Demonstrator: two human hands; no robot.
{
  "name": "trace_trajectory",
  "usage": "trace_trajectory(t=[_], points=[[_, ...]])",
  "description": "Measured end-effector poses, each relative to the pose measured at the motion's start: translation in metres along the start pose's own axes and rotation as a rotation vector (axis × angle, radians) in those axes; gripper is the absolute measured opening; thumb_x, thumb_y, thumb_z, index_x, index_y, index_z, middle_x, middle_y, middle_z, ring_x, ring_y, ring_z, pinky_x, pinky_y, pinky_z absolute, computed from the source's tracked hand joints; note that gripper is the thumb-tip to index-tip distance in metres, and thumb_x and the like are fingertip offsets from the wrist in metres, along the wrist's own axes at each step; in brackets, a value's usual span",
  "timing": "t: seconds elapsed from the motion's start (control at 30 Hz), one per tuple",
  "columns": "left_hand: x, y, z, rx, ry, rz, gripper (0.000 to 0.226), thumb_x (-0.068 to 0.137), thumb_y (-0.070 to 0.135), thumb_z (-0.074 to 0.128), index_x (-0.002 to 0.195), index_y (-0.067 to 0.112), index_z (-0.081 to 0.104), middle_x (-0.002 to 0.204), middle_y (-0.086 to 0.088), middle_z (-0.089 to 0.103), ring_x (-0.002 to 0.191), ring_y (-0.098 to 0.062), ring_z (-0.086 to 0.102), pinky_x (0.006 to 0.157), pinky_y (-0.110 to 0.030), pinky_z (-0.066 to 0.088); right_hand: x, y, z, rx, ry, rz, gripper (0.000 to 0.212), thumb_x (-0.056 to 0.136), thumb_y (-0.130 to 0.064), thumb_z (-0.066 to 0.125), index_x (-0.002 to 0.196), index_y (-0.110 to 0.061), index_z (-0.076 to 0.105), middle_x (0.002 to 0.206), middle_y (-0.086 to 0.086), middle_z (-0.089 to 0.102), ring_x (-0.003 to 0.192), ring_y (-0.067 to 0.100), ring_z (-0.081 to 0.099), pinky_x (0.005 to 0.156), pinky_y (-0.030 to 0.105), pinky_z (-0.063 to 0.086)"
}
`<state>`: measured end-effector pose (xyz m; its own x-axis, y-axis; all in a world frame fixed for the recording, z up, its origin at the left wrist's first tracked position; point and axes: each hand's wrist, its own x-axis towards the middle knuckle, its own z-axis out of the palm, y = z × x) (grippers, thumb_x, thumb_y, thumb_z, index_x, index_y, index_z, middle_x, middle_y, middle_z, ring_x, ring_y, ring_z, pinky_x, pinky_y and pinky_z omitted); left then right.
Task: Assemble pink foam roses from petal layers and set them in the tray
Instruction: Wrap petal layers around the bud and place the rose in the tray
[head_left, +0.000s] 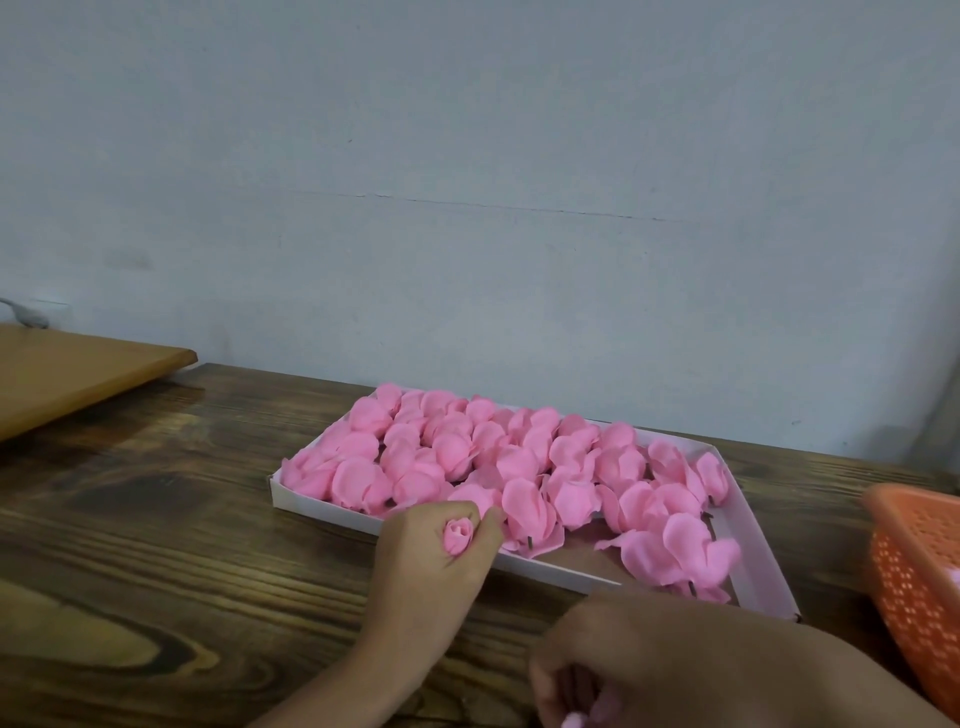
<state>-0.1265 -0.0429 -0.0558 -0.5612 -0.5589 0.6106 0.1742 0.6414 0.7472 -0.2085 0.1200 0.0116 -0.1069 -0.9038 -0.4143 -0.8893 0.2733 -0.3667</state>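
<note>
Fingers (485, 522) of the left hand (436, 558) pinch a rosebud (458, 535) beside the tray (327, 506), the right hand (701, 665) clasps a pink petal piece (574, 719); wrapping looks next.

- Pale grey-blue painted wall (467, 156) is seen across the whole upper half; matte, faintly scuffed.
- Thin horizontal hairline crack (519, 208) is traced across the wall.
- Dark brown wooden table top with heavy grain (156, 545) is butted against the wall.
- Lighter orange-brown wooden board (78, 374) is set at far left; shadow is cast under its edge.
- Grey cable (26, 312) is partly seen behind the board.
- Light is soft, even; dull sheen is picked up on the table top.
</note>
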Motion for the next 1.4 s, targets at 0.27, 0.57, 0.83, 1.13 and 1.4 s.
trace_trajectory(t=[0.27, 0.57, 0.83, 1.13, 1.4], points=[[0.003, -0.001, -0.002, -0.077, 0.048, -0.031, 0.060, 0.094, 0.010, 0.070, 0.051, 0.024, 0.030, 0.048, 0.006, 0.027, 0.051, -0.009, 0.025, 0.049, -0.028, 0.024, 0.003, 0.030, -0.009, 0.235, 0.459, -0.087, 0.003, 0.096, -0.028, 0.065, 0.098, -0.026, 0.067, 0.083, -0.009, 0.067, 0.076, 0.006, 0.064, 0.067, 0.027, 0.051], [0.001, 0.004, -0.005, -0.160, 0.050, -0.037, 0.053, 0.099, 0.018, 0.065, 0.048, 0.017, 0.051, 0.045, -0.001, 0.050, 0.046, -0.013, 0.047, 0.049, -0.031, 0.043, 0.009, 0.036, -0.004, 0.319, 0.523, -0.064, 0.023, 0.097, -0.031, 0.066, 0.084, -0.016, 0.055, 0.071, -0.006, 0.051, 0.068, 0.006, 0.045, 0.065, 0.030, 0.038], [0.003, 0.011, -0.006, -0.369, 0.090, -0.157, 0.054, 0.094, 0.041, 0.059, 0.049, 0.014, 0.045, 0.044, -0.002, 0.040, 0.043, -0.013, 0.039, 0.045, -0.030, 0.035, 0.018, 0.040, -0.001, 0.526, 0.678, 0.012, 0.014, 0.100, -0.029, 0.064, 0.090, -0.020, 0.060, 0.074, -0.004, 0.065, 0.069, 0.010, 0.058, 0.062, 0.028, 0.045], [0.003, 0.009, -0.004, -0.390, -0.042, -0.174, 0.040, 0.080, 0.049, 0.079, 0.063, 0.013, 0.073, 0.063, -0.009, 0.070, 0.064, -0.026, 0.069, 0.062, -0.038, 0.061, 0.027, 0.042, -0.001, 1.260, 0.780, -0.143, 0.016, 0.101, -0.032, 0.063, 0.112, -0.026, 0.073, 0.112, 0.008, 0.077, 0.108, 0.023, 0.074, 0.085, 0.036, 0.062], [0.008, 0.005, -0.007, -0.517, -0.007, -0.331, 0.050, 0.070, 0.026, 0.093, 0.051, 0.018, 0.047, 0.078, -0.023, 0.071, 0.087, -0.039, 0.074, 0.081, -0.052, 0.062, 0.024, 0.037, 0.004, 1.059, 0.836, -0.080, 0.009, 0.102, -0.028, 0.061, 0.098, -0.023, 0.066, 0.090, 0.010, 0.077, 0.082, 0.021, 0.075, 0.070, 0.031, 0.060]])
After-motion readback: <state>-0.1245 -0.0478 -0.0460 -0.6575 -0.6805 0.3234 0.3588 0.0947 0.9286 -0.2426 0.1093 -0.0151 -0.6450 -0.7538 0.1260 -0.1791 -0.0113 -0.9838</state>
